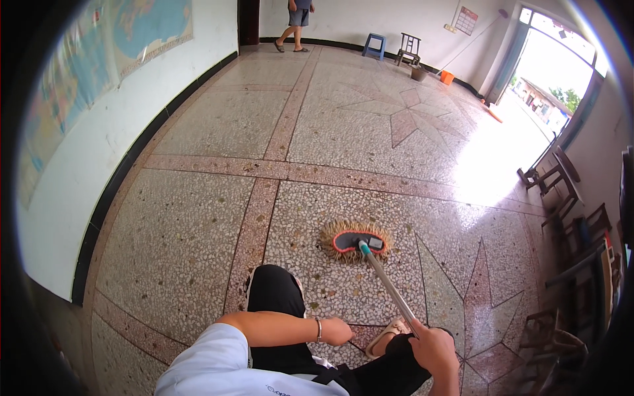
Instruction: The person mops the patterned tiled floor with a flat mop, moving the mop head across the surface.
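Observation:
My right hand (433, 348) is closed around the metal handle (394, 287) of a mop, low in the picture. The mop's oval head (355, 241), with beige fringe and a red-edged dark backing, lies flat on the speckled terrazzo floor (198, 237) ahead of me. My left hand (338, 331), with a bracelet at the wrist, is in front of my body and to the left of the handle, not touching it. Its fingers point down and are partly hidden, so I cannot tell whether they hold anything.
Wall maps (148, 29) hang at the left. Another person (298, 24) stands at the far wall. A blue stool (374, 45), a small chair (409, 48), a brown bucket (419, 73) and an orange bin (447, 77) stand there too. Wooden chairs (559, 173) line the right side beyond the bright doorway.

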`<action>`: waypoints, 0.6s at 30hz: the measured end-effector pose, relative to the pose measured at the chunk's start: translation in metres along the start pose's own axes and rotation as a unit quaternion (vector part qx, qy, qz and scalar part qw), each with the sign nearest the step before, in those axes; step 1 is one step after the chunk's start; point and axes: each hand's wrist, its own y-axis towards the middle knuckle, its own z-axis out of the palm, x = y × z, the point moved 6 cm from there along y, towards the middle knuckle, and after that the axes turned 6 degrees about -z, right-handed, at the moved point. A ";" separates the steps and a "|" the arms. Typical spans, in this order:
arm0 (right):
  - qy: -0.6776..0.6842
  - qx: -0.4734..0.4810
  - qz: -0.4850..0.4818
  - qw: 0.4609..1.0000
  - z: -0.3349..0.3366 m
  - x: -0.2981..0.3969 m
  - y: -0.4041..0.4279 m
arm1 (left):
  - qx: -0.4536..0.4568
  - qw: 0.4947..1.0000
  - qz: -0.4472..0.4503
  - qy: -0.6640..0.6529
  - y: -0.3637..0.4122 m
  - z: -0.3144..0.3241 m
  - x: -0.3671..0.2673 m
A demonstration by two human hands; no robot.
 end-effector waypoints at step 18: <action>0.000 -0.107 -0.017 0.994 0.019 0.037 0.203 | -0.024 0.996 -0.077 -0.027 0.025 -0.011 0.040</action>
